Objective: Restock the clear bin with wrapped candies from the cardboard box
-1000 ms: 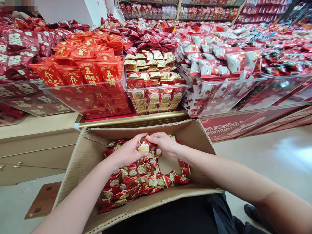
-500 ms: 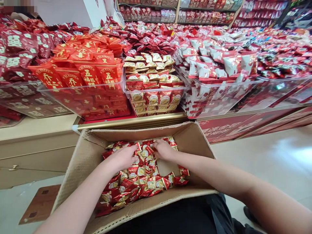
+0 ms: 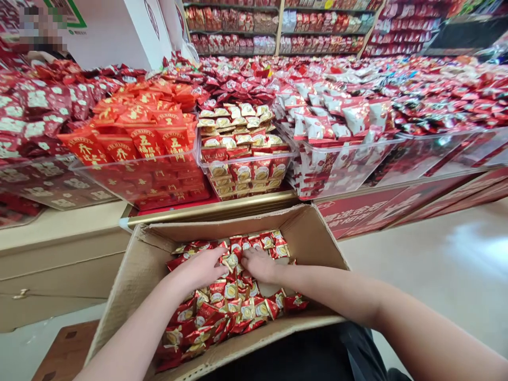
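A deep cardboard box [image 3: 317,233] stands before me, its bottom partly covered with small red-and-gold durian packets [image 3: 248,307]. My left hand [image 3: 206,267] is over the packets left of the middle, thumb and forefinger apart beside a packet. Just to its right, my right hand [image 3: 260,264] reaches down with bent fingers around a durian packet; its fingertips are partly hidden among the packets. Behind the right hand, packets lie in fairly even rows along the far wall. A bare patch of the box bottom shows below my right wrist.
Behind the box, a clear bin [image 3: 246,159] holds stacked durian packets. Orange-red bags [image 3: 146,140] fill the bin to its left, white-and-red packets [image 3: 317,127] the one to its right. A gold counter edge [image 3: 222,209] borders the box. Stocked shelves [image 3: 234,21] stand behind.
My right hand has moved left and nearer to me, uncovering packets along the far wall. My left hand stays almost in place. The view has tilted up slightly.
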Action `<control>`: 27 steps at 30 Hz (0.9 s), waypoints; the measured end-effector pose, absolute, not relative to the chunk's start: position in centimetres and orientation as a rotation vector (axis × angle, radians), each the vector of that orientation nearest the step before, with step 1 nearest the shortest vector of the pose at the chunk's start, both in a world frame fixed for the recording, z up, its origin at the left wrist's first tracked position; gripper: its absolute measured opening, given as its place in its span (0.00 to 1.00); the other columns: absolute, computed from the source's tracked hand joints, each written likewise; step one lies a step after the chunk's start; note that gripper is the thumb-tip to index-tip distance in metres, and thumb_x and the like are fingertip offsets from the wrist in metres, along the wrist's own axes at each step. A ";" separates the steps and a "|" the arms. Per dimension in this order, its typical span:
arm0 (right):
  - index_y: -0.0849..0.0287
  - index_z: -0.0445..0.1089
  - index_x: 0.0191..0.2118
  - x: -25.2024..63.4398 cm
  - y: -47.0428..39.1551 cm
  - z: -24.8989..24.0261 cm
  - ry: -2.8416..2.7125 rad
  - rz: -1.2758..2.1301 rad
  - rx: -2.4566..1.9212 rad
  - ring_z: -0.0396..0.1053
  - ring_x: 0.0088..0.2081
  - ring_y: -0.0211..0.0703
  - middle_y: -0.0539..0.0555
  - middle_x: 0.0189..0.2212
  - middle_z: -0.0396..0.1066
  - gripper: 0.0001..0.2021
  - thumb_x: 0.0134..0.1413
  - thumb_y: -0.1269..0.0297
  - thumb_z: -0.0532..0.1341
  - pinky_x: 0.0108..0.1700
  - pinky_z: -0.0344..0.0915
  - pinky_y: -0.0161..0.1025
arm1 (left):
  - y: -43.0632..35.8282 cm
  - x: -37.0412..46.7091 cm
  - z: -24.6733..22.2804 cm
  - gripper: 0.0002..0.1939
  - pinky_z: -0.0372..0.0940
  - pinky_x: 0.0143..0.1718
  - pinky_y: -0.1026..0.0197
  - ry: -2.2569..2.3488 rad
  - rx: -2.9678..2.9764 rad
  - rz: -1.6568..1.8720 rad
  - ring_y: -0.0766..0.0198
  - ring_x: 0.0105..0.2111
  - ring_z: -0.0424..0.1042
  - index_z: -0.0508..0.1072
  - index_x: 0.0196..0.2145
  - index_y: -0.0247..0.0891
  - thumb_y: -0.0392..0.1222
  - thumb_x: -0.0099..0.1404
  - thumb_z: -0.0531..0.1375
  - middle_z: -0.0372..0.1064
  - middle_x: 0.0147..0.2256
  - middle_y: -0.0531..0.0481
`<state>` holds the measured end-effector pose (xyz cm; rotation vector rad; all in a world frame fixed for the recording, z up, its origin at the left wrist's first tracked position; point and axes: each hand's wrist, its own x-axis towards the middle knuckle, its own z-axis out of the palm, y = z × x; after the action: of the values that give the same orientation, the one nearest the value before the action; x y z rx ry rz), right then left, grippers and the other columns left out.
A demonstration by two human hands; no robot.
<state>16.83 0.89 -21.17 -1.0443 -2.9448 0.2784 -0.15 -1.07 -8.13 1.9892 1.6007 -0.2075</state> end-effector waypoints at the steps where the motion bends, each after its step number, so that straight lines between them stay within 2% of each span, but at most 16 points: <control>1: 0.64 0.68 0.33 16.7 0.8 -21.1 -2.953 0.250 -1.015 0.60 0.40 0.49 0.60 0.37 0.65 0.10 0.53 0.68 0.50 0.41 0.56 0.46 | -1.1 -0.2 -8.1 0.24 0.59 0.33 0.61 1.603 1.992 -0.201 0.56 0.34 0.69 0.64 0.49 0.39 0.45 0.53 0.53 0.72 0.35 0.45; 3: 0.64 0.68 0.32 16.4 0.7 -21.0 -2.981 0.201 -0.934 0.61 0.39 0.48 0.59 0.35 0.66 0.11 0.53 0.69 0.50 0.39 0.57 0.45 | -1.2 -0.2 -8.1 0.24 0.59 0.34 0.61 1.607 1.992 -0.184 0.56 0.34 0.69 0.64 0.49 0.38 0.44 0.53 0.53 0.72 0.35 0.45; 7: 0.63 0.69 0.29 16.3 1.2 -20.4 -3.043 0.129 -0.805 0.63 0.36 0.48 0.58 0.31 0.68 0.10 0.49 0.64 0.54 0.36 0.59 0.44 | -1.3 -0.5 -8.1 0.24 0.59 0.32 0.63 1.607 1.981 -0.138 0.58 0.33 0.70 0.64 0.49 0.40 0.44 0.54 0.52 0.72 0.34 0.47; 10: 0.64 0.70 0.26 16.5 1.9 -19.8 -3.076 0.107 -0.807 0.65 0.31 0.47 0.58 0.27 0.69 0.08 0.46 0.66 0.57 0.31 0.60 0.42 | -1.3 -0.9 -8.3 0.23 0.59 0.33 0.63 1.607 1.965 -0.113 0.58 0.34 0.70 0.64 0.49 0.40 0.44 0.54 0.51 0.72 0.35 0.47; 12: 0.63 0.70 0.27 16.4 2.0 -19.6 -3.089 0.114 -0.781 0.65 0.30 0.46 0.57 0.27 0.69 0.07 0.44 0.66 0.57 0.30 0.60 0.40 | -1.2 -1.1 -8.5 0.23 0.60 0.34 0.62 1.606 1.954 -0.111 0.58 0.34 0.70 0.64 0.49 0.39 0.44 0.54 0.51 0.72 0.35 0.46; 15: 0.61 0.68 0.34 16.0 1.5 -19.7 -3.074 0.114 -0.736 0.65 0.35 0.46 0.56 0.32 0.69 0.09 0.48 0.66 0.55 0.33 0.61 0.40 | -1.1 -1.3 -8.9 0.24 0.60 0.34 0.60 1.604 1.940 -0.118 0.55 0.34 0.70 0.66 0.47 0.36 0.43 0.52 0.52 0.72 0.35 0.43; 19: 0.64 0.66 0.38 15.3 0.7 -20.4 -3.022 0.079 -0.835 0.63 0.39 0.48 0.58 0.35 0.68 0.11 0.51 0.69 0.50 0.36 0.61 0.43 | -1.1 -1.2 -9.1 0.23 0.60 0.33 0.61 1.570 1.938 -0.103 0.57 0.33 0.70 0.66 0.47 0.38 0.43 0.52 0.53 0.73 0.33 0.45; 22: 0.65 0.67 0.38 15.0 1.0 -20.6 -3.029 0.094 -0.896 0.63 0.38 0.49 0.59 0.34 0.69 0.12 0.49 0.65 0.53 0.36 0.62 0.44 | -1.3 -0.9 -8.8 0.23 0.60 0.33 0.63 1.530 1.939 -0.078 0.59 0.32 0.70 0.65 0.48 0.40 0.42 0.52 0.53 0.73 0.32 0.48; 25: 0.63 0.69 0.35 14.9 1.8 -20.1 -3.071 0.129 -0.936 0.64 0.37 0.50 0.59 0.32 0.69 0.16 0.42 0.56 0.59 0.33 0.63 0.42 | -1.5 -0.5 -8.2 0.23 0.59 0.34 0.63 1.512 1.954 -0.041 0.59 0.33 0.69 0.65 0.48 0.40 0.42 0.52 0.54 0.72 0.33 0.48; 27: 0.62 0.70 0.33 14.9 2.0 -19.5 -3.112 0.144 -0.908 0.65 0.36 0.50 0.58 0.31 0.70 0.17 0.39 0.54 0.61 0.32 0.63 0.40 | -1.6 -0.4 -7.8 0.22 0.60 0.34 0.62 1.512 1.958 -0.022 0.58 0.33 0.69 0.66 0.47 0.40 0.42 0.52 0.53 0.72 0.33 0.48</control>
<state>14.91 2.01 -19.47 -0.9080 -3.1120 0.1438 -0.37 -1.61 -7.78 1.9578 1.5116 -0.0217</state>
